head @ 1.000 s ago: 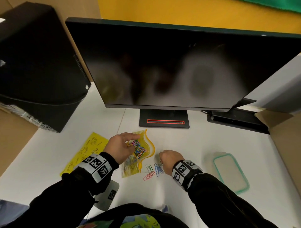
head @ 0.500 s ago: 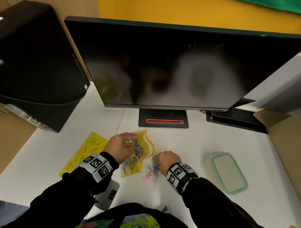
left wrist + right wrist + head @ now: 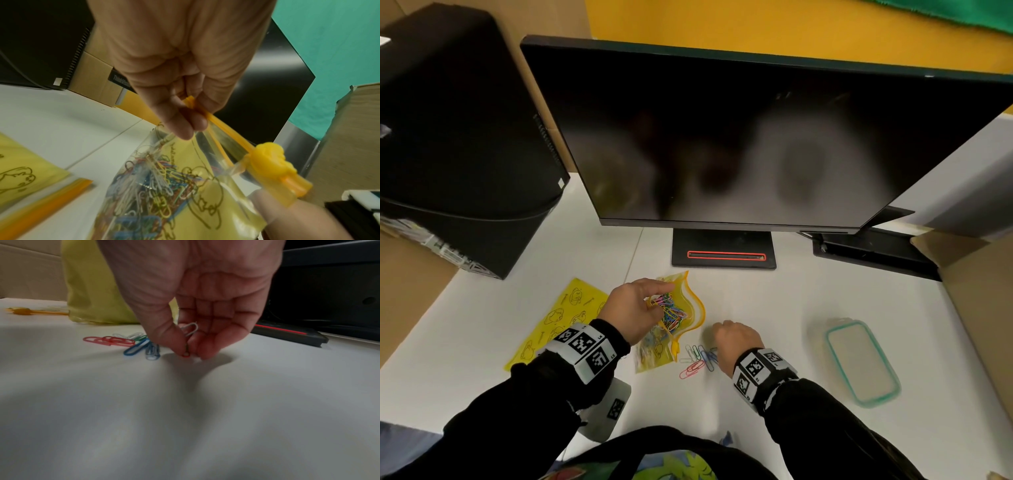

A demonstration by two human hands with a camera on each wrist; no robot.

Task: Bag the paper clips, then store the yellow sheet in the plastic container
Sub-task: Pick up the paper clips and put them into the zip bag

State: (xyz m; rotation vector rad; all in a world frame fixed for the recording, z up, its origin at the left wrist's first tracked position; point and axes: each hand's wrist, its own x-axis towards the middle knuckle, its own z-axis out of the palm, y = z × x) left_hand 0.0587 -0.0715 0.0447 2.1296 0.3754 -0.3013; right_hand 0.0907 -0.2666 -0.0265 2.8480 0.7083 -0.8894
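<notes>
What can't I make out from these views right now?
- Clips held: in the right wrist view the right hand covers all but a white loop and a red tip, so the count is unclear.
- Container: the head view is too blurred to show its contents.
- Sheet: the left hand and sleeve cover its near corner.
- Bag: cut off by the left wrist view's bottom edge.

— That clear, glossy plastic zip bag with yellow print (image 3: 205,191) — what closes it?

— A smooth orange plastic slider (image 3: 271,164). The small coloured paper clips (image 3: 131,344) look plastic-coated and shiny.

— And the white tabletop (image 3: 774,308)?

— Matt, smooth. The flat yellow printed sheet (image 3: 558,318) looks like thin paper; the clear plastic container with teal rim (image 3: 863,363) is cloudy, the big black monitor screen (image 3: 739,144) glossy.
</notes>
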